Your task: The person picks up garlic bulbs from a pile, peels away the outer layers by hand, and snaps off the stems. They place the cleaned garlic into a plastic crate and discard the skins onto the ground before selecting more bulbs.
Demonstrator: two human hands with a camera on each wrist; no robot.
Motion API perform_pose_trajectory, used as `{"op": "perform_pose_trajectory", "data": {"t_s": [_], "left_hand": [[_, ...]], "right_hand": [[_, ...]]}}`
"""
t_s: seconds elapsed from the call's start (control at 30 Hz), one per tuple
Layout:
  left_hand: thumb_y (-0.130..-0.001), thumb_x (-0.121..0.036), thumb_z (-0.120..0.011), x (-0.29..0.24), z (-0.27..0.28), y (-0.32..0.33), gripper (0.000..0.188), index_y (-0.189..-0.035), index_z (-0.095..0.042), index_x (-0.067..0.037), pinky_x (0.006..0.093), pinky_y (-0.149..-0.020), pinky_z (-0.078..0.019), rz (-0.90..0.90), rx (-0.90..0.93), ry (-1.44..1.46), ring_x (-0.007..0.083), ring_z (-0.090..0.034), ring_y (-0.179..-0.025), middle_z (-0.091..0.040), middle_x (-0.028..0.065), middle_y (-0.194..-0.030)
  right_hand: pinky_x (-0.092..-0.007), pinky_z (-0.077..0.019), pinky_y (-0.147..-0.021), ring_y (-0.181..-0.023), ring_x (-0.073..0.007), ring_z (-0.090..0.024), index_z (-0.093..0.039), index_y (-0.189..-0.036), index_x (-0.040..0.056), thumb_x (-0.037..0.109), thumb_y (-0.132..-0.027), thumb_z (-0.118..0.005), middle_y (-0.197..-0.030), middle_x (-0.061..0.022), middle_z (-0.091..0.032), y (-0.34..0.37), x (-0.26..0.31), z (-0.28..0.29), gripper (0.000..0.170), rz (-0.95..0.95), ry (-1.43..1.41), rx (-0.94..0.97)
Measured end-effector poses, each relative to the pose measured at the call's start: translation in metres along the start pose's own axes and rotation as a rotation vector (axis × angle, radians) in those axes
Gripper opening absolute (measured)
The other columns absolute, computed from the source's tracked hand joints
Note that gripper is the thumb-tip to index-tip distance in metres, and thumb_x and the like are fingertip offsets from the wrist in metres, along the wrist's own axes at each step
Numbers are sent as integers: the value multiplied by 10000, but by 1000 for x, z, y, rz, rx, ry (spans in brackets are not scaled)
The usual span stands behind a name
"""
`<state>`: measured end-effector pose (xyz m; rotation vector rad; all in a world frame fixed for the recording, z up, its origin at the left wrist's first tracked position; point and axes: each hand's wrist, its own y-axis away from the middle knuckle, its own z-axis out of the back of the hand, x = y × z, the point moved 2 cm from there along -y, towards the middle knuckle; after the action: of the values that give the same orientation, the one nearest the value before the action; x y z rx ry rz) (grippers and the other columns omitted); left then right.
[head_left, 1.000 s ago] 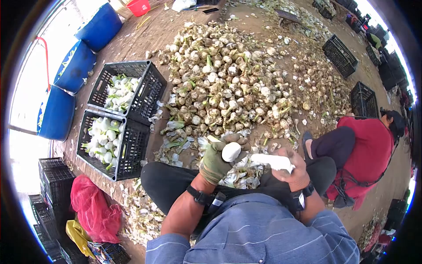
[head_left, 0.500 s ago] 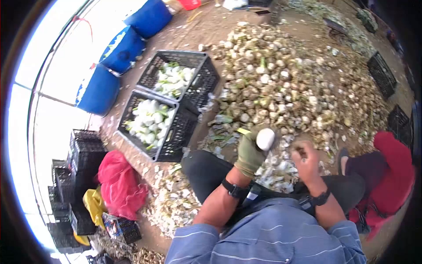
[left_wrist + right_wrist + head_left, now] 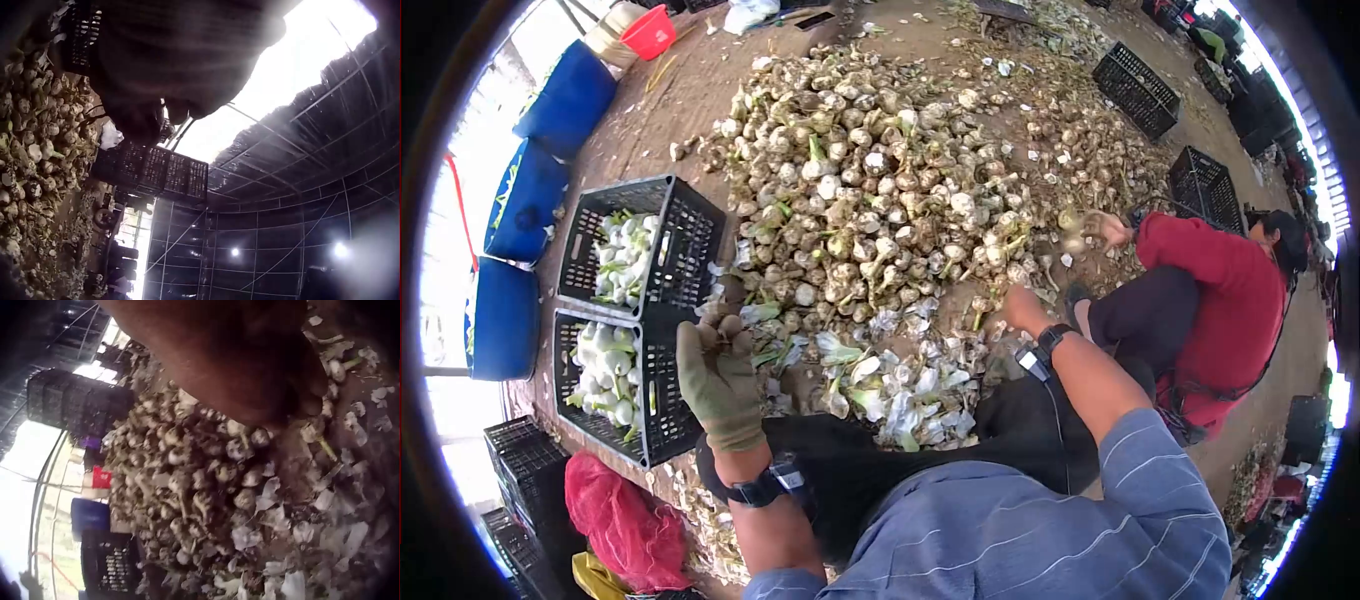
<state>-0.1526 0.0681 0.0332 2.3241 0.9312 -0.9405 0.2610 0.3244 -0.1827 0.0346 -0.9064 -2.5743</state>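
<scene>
In the head view the gloved left hand [image 3: 722, 385] is raised beside the near black crate [image 3: 662, 400], fingers loosely bent, and no bulb shows in it. That crate holds peeled white bulbs [image 3: 608, 365] with green stems. In the left wrist view the left hand [image 3: 181, 56] is a dark shape. The bare right hand [image 3: 1025, 310] reaches down to the near right edge of the heap of unpeeled bulbs [image 3: 860, 190]. From the right wrist view, the right hand [image 3: 250, 362] hangs over loose bulbs [image 3: 247, 499]; its fingertips are in shadow, so any grip is hidden.
White peelings [image 3: 910, 390] lie before the person's legs. A second crate [image 3: 570, 265] of white bulbs adjoins the near one, with blue tubs [image 3: 505, 320] beyond. At the right sits another person in red [image 3: 1225, 300], one hand at the heap. A red net sack [image 3: 625, 520] lies lower left.
The left hand, which held a white bulb, has moved left to the crate, and the bulb no longer shows in it. The right hand has gone forward to the heap, without its earlier white piece.
</scene>
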Motion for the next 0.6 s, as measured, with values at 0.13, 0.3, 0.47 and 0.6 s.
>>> {"op": "perform_pose_trajectory", "data": {"t_s": [0.13, 0.3, 0.47, 0.6], "left_hand": [[-986, -175, -566, 21, -47, 3, 247, -1109, -636, 27, 285, -709, -568, 146, -177, -372, 174, -651, -828, -653, 83, -966], [-955, -103, -548, 48, -55, 1, 333, -1259, -554, 33, 233, -674, -494, 223, 16, -535, 119, -608, -814, -642, 97, -1074], [-932, -48, -577, 69, -61, 0, 357, -1279, -555, 36, 257, -819, -516, 362, 78, -748, 134, -630, -949, -621, 80, -1136], [-920, -89, -595, 90, -67, 6, 387, -1285, -552, 31, 249, -786, -508, 316, 247, -827, 131, -620, -935, -625, 78, -1125]], "right_hand": [[-507, -504, -895, -1113, -419, -591, -514, -1315, -52, 351, -921, -640, -1220, -269, -600, -39, -32, 2, 578, -436, -572, -229], [-407, -485, -594, -712, -224, -618, -461, -1378, -38, 294, -931, -661, -969, -144, -668, -122, -69, -46, 592, -482, -958, -495], [-391, -411, -520, -586, -164, -558, -592, -1127, -32, 275, -918, -669, -748, -77, -617, -119, -52, -16, 379, -436, -1135, -505], [-355, -394, -510, -562, -117, -480, -606, -800, 13, 287, -906, -675, -642, -26, -552, -79, -1, 47, 302, -106, -925, -462]]}}
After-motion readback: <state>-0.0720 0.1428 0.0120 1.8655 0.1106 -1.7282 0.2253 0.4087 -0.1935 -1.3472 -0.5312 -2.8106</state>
